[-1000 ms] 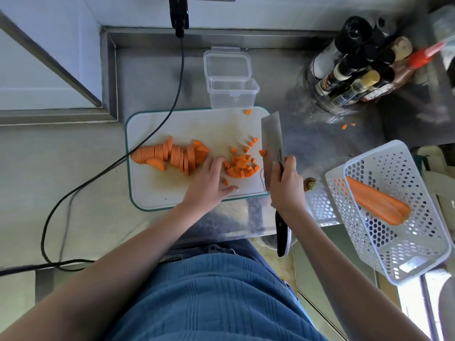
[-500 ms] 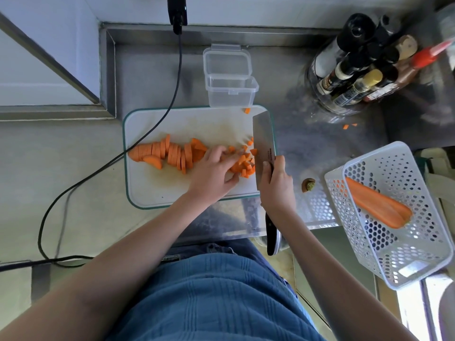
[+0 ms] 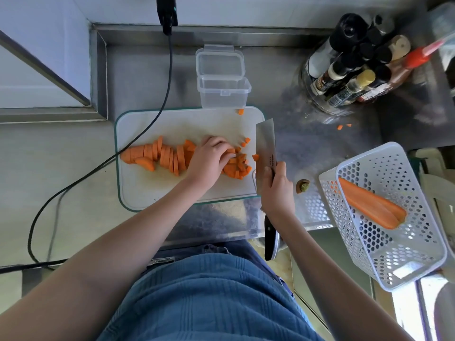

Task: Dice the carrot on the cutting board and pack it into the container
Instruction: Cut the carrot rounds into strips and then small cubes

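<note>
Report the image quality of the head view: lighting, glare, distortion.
Head view: bright daylight enters lower right, beside the basket; soft glare spreads over the steel counter; wide-angle distortion tilts the bottles outward; the cutting board and both hands look sharp.

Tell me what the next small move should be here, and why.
Probably bring the cleaver down through the carrot pieces under the left hand. The right hand holds the blade just right of the diced pile, slices remain uncut, and the container looks empty.
</note>
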